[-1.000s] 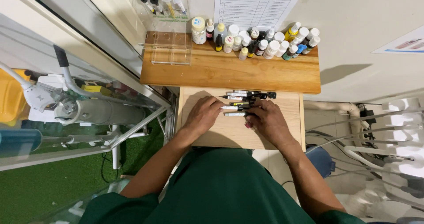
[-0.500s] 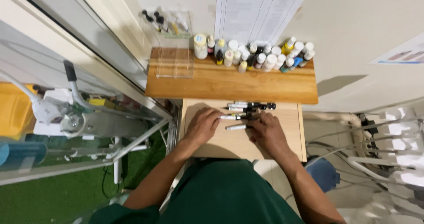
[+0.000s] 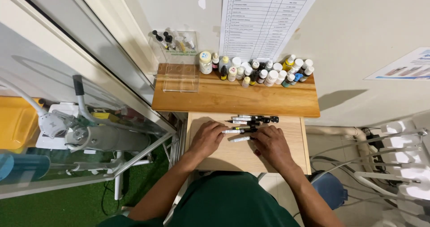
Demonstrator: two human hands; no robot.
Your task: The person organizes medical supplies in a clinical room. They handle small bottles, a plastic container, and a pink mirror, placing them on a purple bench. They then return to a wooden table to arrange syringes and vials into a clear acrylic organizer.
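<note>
Bottles (image 3: 255, 70) crowd shelf (image 3: 233, 99) behind syringes (image 3: 251, 124)

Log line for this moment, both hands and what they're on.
left hand: on white syringe tube | right hand: by black-tipped syringes | surface: small wooden table | behind: wooden shelf with small bottles

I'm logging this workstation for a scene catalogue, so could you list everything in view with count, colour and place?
syringe tubes: several, black and white, in a row on the lower board
lower board: one, pale wood, under the hands
shelf: one, brown wood, against the wall
small bottles: many, mostly white, back of the shelf
clear organiser: one, transparent, shelf's left end
paper list: one, white, on the wall
left hand: on a white tube
right hand: beside the tubes
</note>
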